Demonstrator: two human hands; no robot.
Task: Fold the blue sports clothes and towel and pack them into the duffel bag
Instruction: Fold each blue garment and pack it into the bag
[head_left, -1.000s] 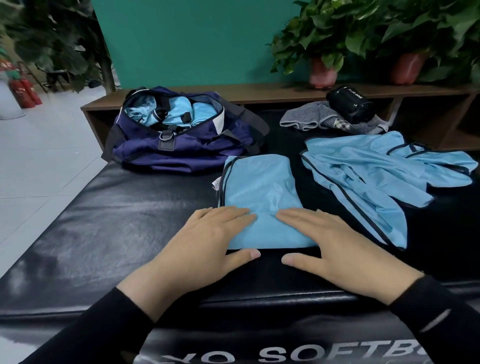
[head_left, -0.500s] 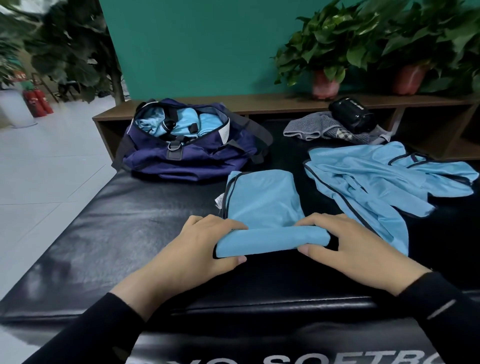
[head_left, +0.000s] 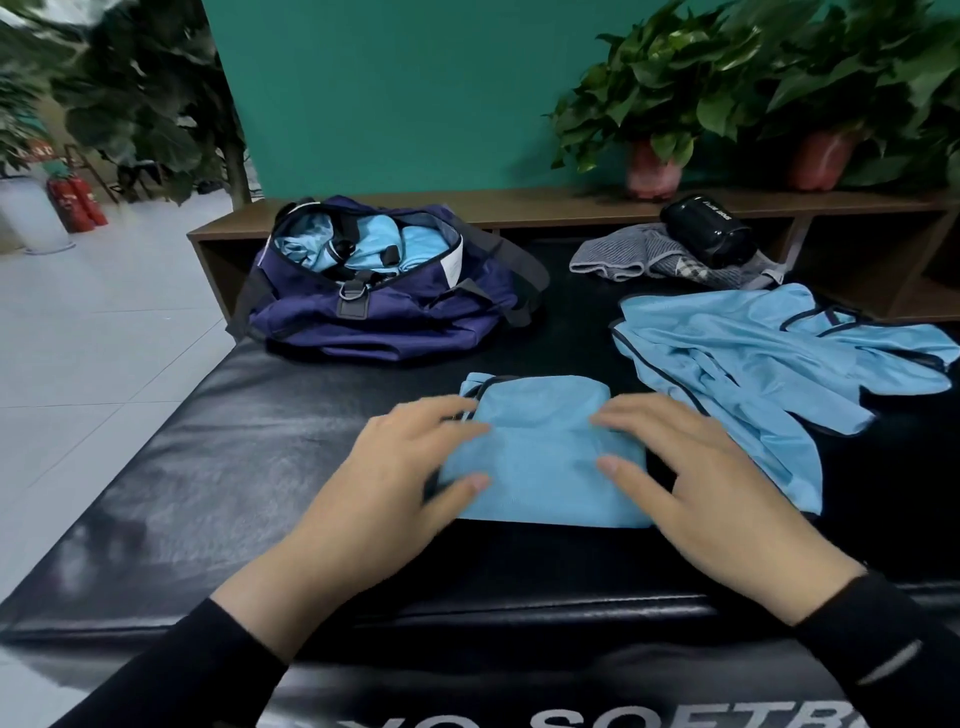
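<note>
1. Head view, the garment: Your left hand (head_left: 410, 483) and right hand (head_left: 696, 467) lie flat on the folded blue garment (head_left: 540, 457), fingers spread wide and gripping nothing, one at each side edge. Half a second ago both hands were pinching its near edge and rolling it up; that edge is now laid over, and the piece is a shorter, thicker packet near the front of the black padded worktop (head_left: 218, 467).

2. Head view, what it means: The fold on this piece looks finished, and you appear to be pressing it down. It seems ready to be lifted and carried to the duffel bag (head_left: 374, 317), which sits open behind and to the left, well apart from your hands, with light blue fabric already inside.

3. Head view, what remains: The second blue garment (head_left: 769, 364) is spread unfolded just to the right of the packet, its near corner close to your right hand, in the same place as a second ago. A grey striped cloth (head_left: 639, 254), possibly the towel, lies at the back with a black cylindrical object (head_left: 709, 236) resting on it. Judged from this, the task is about midway.
</note>
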